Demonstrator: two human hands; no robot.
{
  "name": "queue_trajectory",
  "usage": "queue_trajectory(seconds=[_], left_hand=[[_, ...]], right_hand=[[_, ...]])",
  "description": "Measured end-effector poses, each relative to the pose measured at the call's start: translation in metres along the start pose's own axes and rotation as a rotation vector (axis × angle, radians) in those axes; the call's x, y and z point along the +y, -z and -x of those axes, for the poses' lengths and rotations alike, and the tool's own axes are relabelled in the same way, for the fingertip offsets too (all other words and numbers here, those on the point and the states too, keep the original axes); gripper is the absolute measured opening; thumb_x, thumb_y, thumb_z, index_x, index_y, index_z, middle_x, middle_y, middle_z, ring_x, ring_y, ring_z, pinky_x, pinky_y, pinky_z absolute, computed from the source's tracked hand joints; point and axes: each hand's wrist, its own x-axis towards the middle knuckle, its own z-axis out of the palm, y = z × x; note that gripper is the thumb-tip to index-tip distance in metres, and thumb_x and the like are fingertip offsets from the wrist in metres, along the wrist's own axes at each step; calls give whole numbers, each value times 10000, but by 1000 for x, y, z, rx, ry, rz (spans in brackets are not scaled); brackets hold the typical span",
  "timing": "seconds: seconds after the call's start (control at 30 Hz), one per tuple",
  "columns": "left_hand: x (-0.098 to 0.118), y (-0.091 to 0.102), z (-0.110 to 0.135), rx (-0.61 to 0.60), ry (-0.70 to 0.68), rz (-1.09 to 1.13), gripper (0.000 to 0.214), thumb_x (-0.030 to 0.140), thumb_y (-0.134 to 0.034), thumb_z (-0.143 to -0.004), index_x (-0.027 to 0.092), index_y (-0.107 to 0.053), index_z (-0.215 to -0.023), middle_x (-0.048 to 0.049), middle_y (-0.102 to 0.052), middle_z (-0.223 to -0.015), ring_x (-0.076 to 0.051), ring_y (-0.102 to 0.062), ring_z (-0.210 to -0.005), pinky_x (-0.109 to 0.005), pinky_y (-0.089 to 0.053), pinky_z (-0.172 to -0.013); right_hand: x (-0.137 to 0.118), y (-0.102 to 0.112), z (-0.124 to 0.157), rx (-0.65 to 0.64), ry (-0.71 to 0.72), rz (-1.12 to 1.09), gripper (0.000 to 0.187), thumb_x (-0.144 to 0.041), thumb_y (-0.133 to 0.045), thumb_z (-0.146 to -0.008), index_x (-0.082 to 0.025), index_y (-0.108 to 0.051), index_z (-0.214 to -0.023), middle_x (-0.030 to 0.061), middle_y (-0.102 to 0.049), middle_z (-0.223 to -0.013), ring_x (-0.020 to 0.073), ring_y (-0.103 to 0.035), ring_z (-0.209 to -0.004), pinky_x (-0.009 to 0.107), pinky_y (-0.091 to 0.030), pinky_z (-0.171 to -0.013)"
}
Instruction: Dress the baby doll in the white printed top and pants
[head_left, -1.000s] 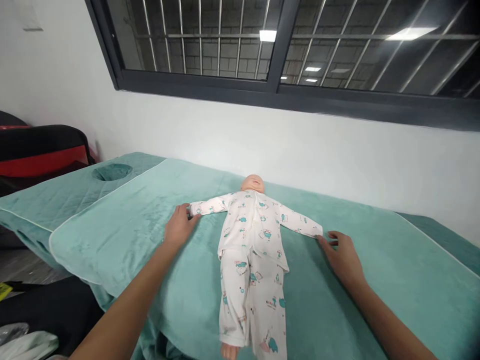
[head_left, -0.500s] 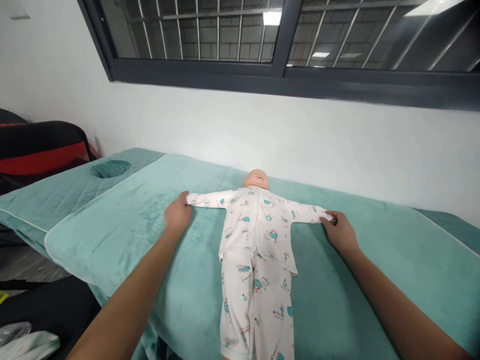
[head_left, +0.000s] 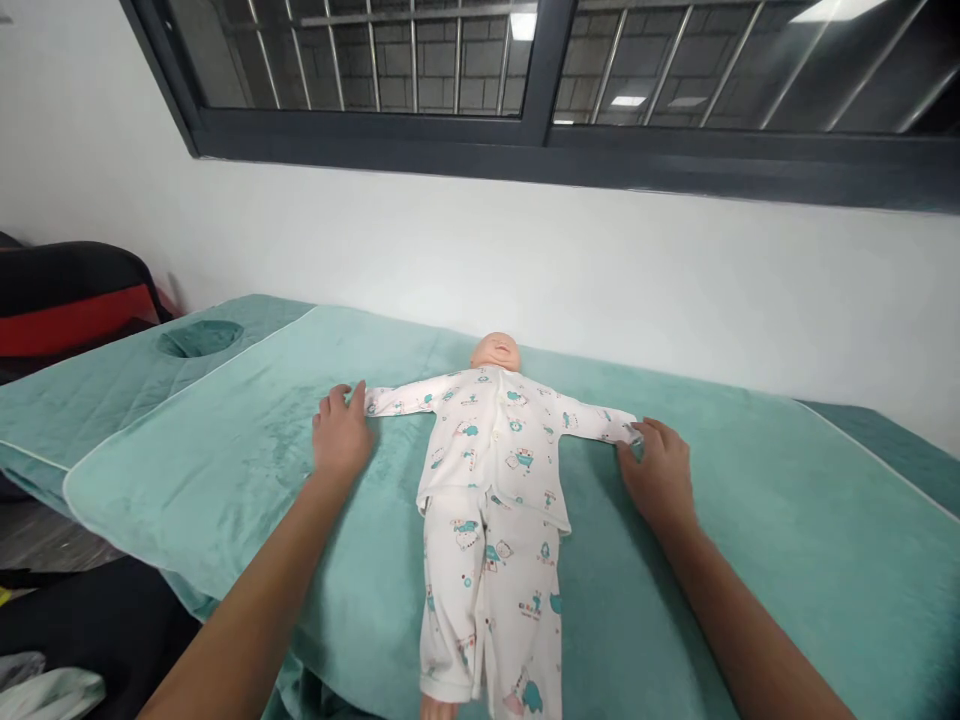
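Observation:
A baby doll (head_left: 496,352) lies on its back with both arms stretched out sideways. It wears a white long-sleeved top (head_left: 491,440) and matching white trousers (head_left: 450,600), both printed with small teal and red figures. My left hand (head_left: 343,437) is beside the cuff of the sleeve on the left, fingers apart, its thumb close to or touching the cloth. At the other cuff, my right hand (head_left: 660,475) has thumb and fingers parted around the sleeve end. A bare doll leg (head_left: 439,708) shows below one trouser hem.
The doll lies on a teal plush cover (head_left: 225,480) over a bed with a round hole (head_left: 200,339) at the left. A white wall and a barred window (head_left: 360,125) stand behind. A black and red seat (head_left: 75,300) and a pale cloth (head_left: 56,693) are at the left.
Both hands have loosened from the sleeve cuffs, their fingers spreading apart. The whole view has shifted slightly, so things sit a little further left. The doll's pose looks the same.

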Motion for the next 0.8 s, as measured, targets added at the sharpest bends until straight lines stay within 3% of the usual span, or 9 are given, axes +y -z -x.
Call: queue_trajectory(seconds=[0.07, 0.17, 0.27, 0.33, 0.4, 0.5, 0.63, 0.8], left_hand=[[5, 3, 12, 62, -125, -9, 618, 58, -399, -793, 178, -437, -1398, -167, -421, -1435, -351, -391, -1303, -496, -395, -982], [14, 10, 43, 56, -230, 135, 580, 16, -367, -786, 180, -496, -1327, -128, -471, -1406, -292, -412, -1301, -457, -369, -1036], [26, 20, 84, -70, -255, 454, 397, 145, -417, -875, 199, -532, -1251, -95, -567, -1278, -231, -533, -1157, -378, -431, -982], [33, 28, 109, -194, -277, 642, 357, 259, -467, -907, 249, -512, -1261, -56, -594, -1230, -203, -566, -1095, -352, -453, -948], [39, 34, 125, -244, -259, 754, 370, 325, -498, -910, 279, -495, -1277, -36, -607, -1204, -189, -578, -1065, -343, -454, -938], [47, 36, 130, -225, -192, 807, 318, 350, -496, -913, 266, -538, -1216, -32, -633, -1129, -183, -593, -1003, -337, -454, -907], [55, 30, 127, -128, -124, 767, 195, 299, -449, -917, 225, -598, -1017, -23, -660, -974, -177, -604, -893, -314, -458, -816], [50, 33, 142, -35, -64, 700, 135, 223, -452, -878, 207, -586, -888, -16, -645, -846, -173, -605, -796, -303, -469, -758]], right_hand=[[-22, 6, 17, -37, 131, -19, 403, -346, -463, -885, -137, -554, -1216, 175, -482, -1369, 316, -404, -1298, 483, -334, -1091], [-59, 18, 50, -202, 222, -145, 466, -288, -471, -899, -206, -448, -1357, 116, -394, -1475, 291, -363, -1359, 495, -377, -1082], [-89, 36, 89, -352, 234, -292, 524, -216, -448, -908, -246, -357, -1423, 92, -354, -1503, 255, -374, -1365, 466, -424, -1063], [-100, 47, 113, -377, 203, -376, 487, -227, -457, -915, -256, -381, -1395, 93, -396, -1461, 235, -442, -1311, 435, -455, -1038], [-106, 56, 130, -354, 142, -426, 414, -258, -488, -912, -262, -447, -1324, 90, -462, -1385, 226, -514, -1223, 412, -489, -986], [-113, 59, 138, -312, 33, -473, 334, -296, -529, -893, -249, -516, -1223, 83, -552, -1247, 212, -591, -1055, 375, -527, -872], [-120, 54, 128, -304, -130, -475, 196, -335, -522, -896, -227, -583, -1048, 52, -653, -969, 201, -619, -822, 335, -511, -689], [-125, 65, 136, -332, -124, -512, 115, -285, -491, -910, -228, -591, -908, 32, -653, -868, 195, -600, -772, 318, -479, -667]])
